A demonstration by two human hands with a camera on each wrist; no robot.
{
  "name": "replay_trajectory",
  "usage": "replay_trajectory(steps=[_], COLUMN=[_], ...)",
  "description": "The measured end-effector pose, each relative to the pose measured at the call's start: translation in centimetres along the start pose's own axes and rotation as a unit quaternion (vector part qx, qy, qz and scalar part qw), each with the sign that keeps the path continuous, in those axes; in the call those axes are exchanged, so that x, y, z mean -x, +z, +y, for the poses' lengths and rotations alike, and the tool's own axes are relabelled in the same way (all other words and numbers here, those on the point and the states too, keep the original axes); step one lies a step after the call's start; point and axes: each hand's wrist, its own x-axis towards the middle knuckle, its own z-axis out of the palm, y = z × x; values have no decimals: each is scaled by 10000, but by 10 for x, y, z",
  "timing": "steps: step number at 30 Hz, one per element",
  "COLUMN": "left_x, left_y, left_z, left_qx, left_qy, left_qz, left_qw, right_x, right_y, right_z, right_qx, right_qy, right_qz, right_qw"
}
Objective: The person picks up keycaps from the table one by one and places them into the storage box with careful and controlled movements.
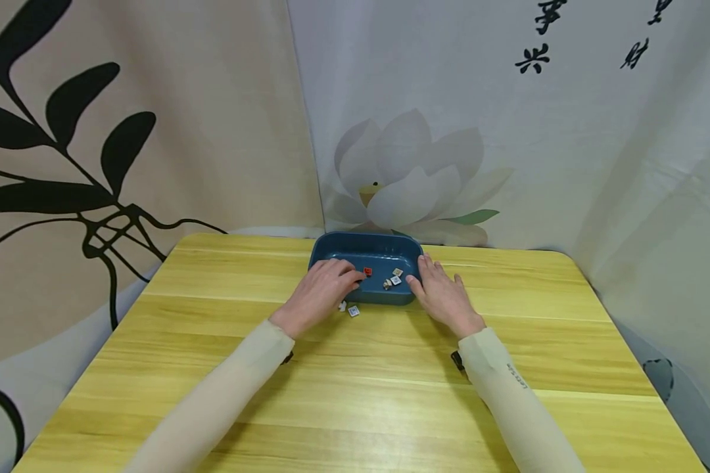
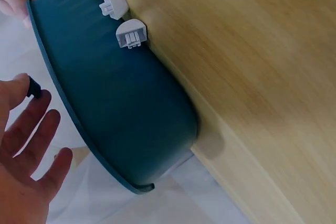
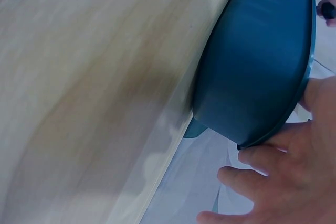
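Note:
A dark blue tray stands at the far edge of the table. My left hand reaches over its left part and pinches a small dark keycap between thumb and index finger, the other fingers spread loosely. My right hand holds the tray's right end, thumb on the inner side of the rim and fingers on the outside. Inside the tray lie a red keycap, a white keycap and other small pale pieces. Two white keycaps, one nearer and one partly beside my left wrist, lie on the table before the tray.
The wooden table stretches from the tray towards me. Right behind its far edge hangs a printed cloth with a flower, leaves and dark characters.

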Motion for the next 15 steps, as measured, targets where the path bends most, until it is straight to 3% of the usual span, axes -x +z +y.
replay_trajectory(steps=[6, 15], left_x=[-11, -24], left_y=[6, 12], left_z=[-3, -5], left_qx=[27, 90], left_qy=[-289, -432], left_qz=[-270, -510], left_qw=[9992, 9977], right_x=[0, 1], right_y=[-1, -2], right_z=[-1, -1], right_qx=[4, -7], right_qy=[15, 14], right_qz=[-34, -41], right_qw=[10000, 10000])
